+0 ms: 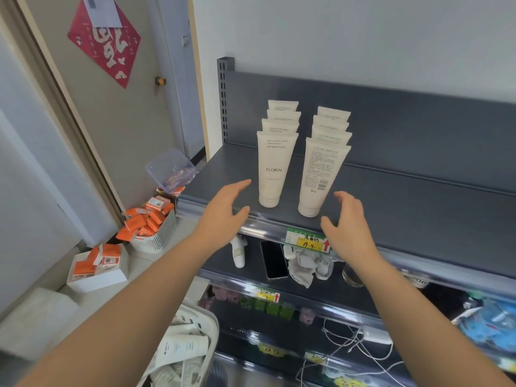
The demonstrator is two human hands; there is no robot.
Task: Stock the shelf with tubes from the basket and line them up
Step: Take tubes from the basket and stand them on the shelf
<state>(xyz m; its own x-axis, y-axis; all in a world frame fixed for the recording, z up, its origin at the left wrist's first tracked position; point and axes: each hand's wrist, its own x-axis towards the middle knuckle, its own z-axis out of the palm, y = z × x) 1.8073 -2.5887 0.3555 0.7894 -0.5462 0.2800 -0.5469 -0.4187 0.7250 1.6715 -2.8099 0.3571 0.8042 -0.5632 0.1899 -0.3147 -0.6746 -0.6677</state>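
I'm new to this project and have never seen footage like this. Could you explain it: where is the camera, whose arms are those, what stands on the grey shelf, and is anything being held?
There is no machine: one camera, worn on a person's head, looks down at their bare arms. The left hand and right hand are open before the grey shelf, holding nothing. On it stand two rows of four white tubes, cap down. The left front tube reads FLORAL; the right front tube shows its barcode. Below, a white basket holds spare tubes.

Black phone (pixel 274 259) beside crumpled white cloth (pixel 304 268); orange boxes (pixel 139 223) piled on floor (pixel 181 244); red poster (pixel 104 41) on door (pixel 117 121).
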